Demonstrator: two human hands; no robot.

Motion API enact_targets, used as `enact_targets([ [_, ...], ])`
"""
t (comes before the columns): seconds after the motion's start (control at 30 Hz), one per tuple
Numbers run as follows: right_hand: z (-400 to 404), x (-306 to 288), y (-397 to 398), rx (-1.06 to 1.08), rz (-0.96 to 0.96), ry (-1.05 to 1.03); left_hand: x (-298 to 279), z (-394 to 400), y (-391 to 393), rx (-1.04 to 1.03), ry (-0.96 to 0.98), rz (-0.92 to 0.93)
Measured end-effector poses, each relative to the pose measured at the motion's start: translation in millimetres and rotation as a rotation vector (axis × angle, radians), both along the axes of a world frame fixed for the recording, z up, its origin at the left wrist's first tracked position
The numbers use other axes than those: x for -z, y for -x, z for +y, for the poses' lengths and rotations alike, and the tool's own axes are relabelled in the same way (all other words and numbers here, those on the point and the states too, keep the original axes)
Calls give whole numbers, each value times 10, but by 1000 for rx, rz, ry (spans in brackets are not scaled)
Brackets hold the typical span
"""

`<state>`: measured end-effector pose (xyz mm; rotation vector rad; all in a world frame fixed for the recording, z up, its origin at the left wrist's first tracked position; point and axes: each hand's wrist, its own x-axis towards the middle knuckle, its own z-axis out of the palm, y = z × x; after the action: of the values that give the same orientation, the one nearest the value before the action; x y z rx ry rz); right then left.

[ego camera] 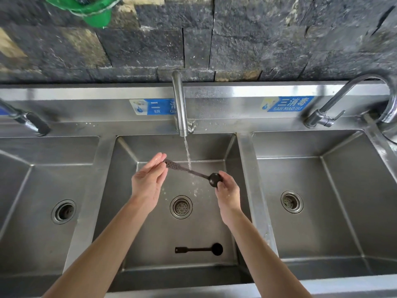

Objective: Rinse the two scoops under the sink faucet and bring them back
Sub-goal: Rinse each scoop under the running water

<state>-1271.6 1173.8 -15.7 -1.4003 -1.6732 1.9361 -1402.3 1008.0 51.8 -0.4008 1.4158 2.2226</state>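
A dark long-handled scoop is held across the middle basin, and water from the faucet runs onto its handle. My left hand touches the perforated handle end with fairly straight fingers. My right hand grips the round bowl end. A second dark scoop lies flat on the floor of the middle basin, near its front wall, with nothing touching it.
The steel sink has three basins, each with a round drain. A left faucet and a curved right faucet stand at the back. A green container hangs on the stone wall above.
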Motion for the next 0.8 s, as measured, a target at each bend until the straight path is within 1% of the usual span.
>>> enact_targets([
  [0.17,-142,-57,146,-9,26,18,27,-207,86,-32,-3,27],
  [0.4,-365,-44,273,-41,70,68,143,-567,223,-31,45,85],
  [0.53,-488,-83,315,-21,99,108,179,-782,260,-2,176,146],
  [0.63,-534,-129,358,-3,61,160,231,-901,241,38,366,299],
  [0.7,-541,-150,371,-7,60,207,284,-950,246,42,424,361],
  [0.8,-520,-124,369,-52,35,139,361,-1011,283,49,479,378],
])
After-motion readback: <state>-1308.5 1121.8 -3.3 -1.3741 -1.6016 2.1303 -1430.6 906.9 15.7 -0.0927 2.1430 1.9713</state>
